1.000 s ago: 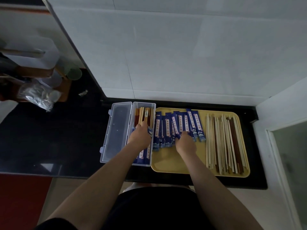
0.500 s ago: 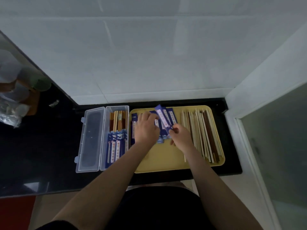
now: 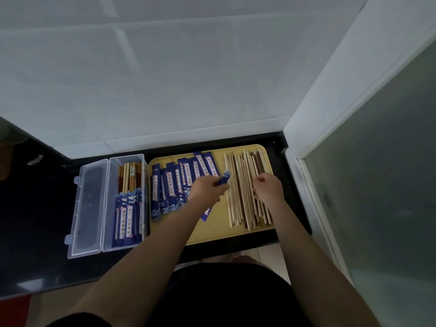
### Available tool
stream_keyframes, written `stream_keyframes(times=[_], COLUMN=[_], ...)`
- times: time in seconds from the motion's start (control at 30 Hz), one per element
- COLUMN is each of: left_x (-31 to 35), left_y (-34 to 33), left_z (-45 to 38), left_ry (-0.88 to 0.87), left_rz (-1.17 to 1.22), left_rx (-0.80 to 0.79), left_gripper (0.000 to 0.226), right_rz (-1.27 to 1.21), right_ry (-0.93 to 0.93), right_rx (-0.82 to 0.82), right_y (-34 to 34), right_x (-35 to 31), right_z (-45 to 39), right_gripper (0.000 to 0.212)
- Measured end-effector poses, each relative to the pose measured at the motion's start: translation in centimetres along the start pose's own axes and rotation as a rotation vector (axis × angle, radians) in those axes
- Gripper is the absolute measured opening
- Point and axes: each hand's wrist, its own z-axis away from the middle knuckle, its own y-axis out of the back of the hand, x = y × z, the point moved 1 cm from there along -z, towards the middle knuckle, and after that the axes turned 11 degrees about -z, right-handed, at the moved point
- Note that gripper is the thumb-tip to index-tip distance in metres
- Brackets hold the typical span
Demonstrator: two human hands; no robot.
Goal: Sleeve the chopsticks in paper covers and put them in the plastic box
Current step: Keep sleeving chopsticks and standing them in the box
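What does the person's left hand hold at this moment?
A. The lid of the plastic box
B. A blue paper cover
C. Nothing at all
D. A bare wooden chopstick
B: the left hand pinches a blue paper cover above the yellow tray, while the right hand reaches over the bare chopsticks.

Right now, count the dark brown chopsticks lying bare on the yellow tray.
About 3 dark brown chopsticks show among the pale wooden chopsticks on the yellow plastic tray, all in its right half; the right hand may hide more.
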Motion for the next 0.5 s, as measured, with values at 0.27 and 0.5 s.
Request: stream_keyframes(times=[0.27, 0.5], left_x=[0.2, 1.3], left_y=[-2.1, -3.2], left_z=[0.4, 0.6], left_ry=[0.36, 0.497], left_rz=[0.547, 0.76], left_rx=[-0.162, -0.151], left_gripper=[0.03, 0.031], right_rz=[0.533, 0.496], right_ry=[0.034, 0.065], right_rx=[-0.06, -0.096], right_y=[-1.8, -1.7], right_x=[4.3, 4.1], right_z=[-0.4, -0.9], right_gripper=[0.01, 0.012])
